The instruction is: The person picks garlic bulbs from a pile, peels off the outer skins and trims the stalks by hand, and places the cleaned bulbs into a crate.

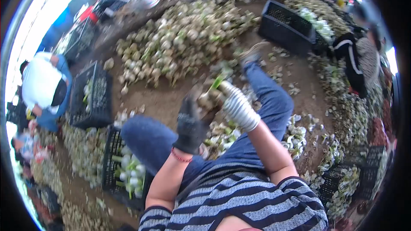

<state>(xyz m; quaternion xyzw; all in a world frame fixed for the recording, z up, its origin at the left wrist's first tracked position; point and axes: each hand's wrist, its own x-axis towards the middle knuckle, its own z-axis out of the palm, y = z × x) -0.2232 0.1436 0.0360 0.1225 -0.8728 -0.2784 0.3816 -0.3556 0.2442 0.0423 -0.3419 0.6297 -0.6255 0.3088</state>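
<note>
My left hand (191,122), in a dark glove with a red bracelet at the wrist, is closed against the left side of an onion (208,99); its fingertips are blurred. From the other side, my right hand (239,106), in a white striped glove, grips the same onion, and a green stalk stub (218,81) sticks up beside its fingers. Both hands are above the ground between my bent knees. Below them lies a scatter of pale peelings (224,136). Whether a small tool is in either hand, I cannot tell.
Ahead spreads a large heap of unpeeled onions (184,38). By my left knee, a black crate (108,162) holds white onions with green stalks. More crates stand at left (90,96) and front right (286,28). Co-workers sit at left (43,81) and right (364,57).
</note>
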